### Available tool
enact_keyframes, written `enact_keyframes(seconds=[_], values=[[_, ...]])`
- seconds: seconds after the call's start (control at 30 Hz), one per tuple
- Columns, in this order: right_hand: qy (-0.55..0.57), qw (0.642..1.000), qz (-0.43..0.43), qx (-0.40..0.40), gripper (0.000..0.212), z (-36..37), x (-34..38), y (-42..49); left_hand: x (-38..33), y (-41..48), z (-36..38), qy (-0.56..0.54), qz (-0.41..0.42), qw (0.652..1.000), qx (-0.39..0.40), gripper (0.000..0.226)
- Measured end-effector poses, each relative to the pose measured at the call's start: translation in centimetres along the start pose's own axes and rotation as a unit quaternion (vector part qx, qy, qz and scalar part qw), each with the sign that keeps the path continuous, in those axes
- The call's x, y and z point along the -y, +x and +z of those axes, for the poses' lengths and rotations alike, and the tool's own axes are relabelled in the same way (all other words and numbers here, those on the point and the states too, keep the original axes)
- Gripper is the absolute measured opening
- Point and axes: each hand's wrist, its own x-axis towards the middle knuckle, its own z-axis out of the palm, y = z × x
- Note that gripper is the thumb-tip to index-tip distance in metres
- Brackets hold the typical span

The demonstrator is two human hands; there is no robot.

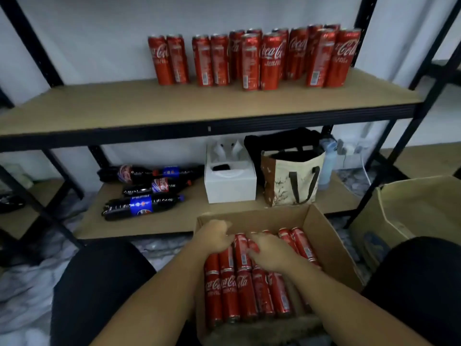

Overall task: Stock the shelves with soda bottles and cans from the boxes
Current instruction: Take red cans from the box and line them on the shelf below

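Observation:
An open cardboard box [324,236] sits on the floor between my knees, filled with several red cola cans [230,293] lying on their sides. My left hand [215,237] reaches into the box's far left corner with fingers curled around a can there. My right hand [270,253] lies over the cans in the middle, fingers curled on one red can [241,248]. On the upper shelf [174,108] stand several upright red cans [269,58]. Three dark soda bottles [143,204] lie on the lower shelf.
A white box [230,186], a patterned tote bag [291,181], a black bag and a blue bottle [326,166] crowd the lower shelf's right part. A second cardboard box [409,208] stands at right. Black shelf posts frame both sides.

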Motion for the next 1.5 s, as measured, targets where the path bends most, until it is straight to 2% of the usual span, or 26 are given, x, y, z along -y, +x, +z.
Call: enact_keyframes(seconds=[0.13,0.27,0.43,0.53,0.67,0.77,1.0,1.07,1.2,1.33,1.5], values=[[0.033,0.999,0.001,0.041,0.049,3.5,0.0,1.3,2.5,0.1,3.1,-0.004,-0.014,0.999,0.032,0.028],[0.104,0.99,0.022,0.089,0.038,7.4,-0.3,3.3,4.5,1.2,5.9,-0.015,-0.038,0.998,0.05,0.029],[0.224,0.962,0.065,0.143,0.04,12.8,0.1,6.2,7.3,3.8,9.2,-0.029,-0.081,0.994,0.067,0.041],[0.279,0.947,0.068,0.143,0.039,15.6,0.8,7.8,8.7,5.7,11.2,-0.031,-0.101,0.992,0.072,0.045],[0.315,0.94,0.078,0.105,0.036,18.4,1.2,9.2,10.2,7.4,13.6,-0.017,-0.143,0.985,0.094,0.046],[0.322,0.936,0.098,0.099,0.038,19.3,1.5,9.3,10.9,8.3,14.6,-0.038,-0.207,0.972,0.099,0.052],[0.281,0.953,0.106,0.043,0.044,20.5,0.5,9.2,12.5,11.0,14.9,-0.075,-0.253,0.963,0.046,0.03],[0.257,0.961,0.1,0.034,0.041,20.6,0.8,9.3,12.4,11.3,15.3,-0.098,-0.272,0.956,0.05,0.035],[0.251,0.956,0.123,0.093,0.037,21.3,1.8,9.8,12.4,10.9,16.3,-0.121,-0.282,0.95,0.06,0.065],[0.254,0.95,0.169,0.07,0.04,22.0,2.7,10.4,13.6,11.1,17.3,-0.2,-0.28,0.937,0.052,0.07],[0.21,0.956,0.189,0.08,0.057,22.6,2.2,10.9,13.0,11.1,16.8,-0.272,-0.289,0.917,0.048,0.071]])
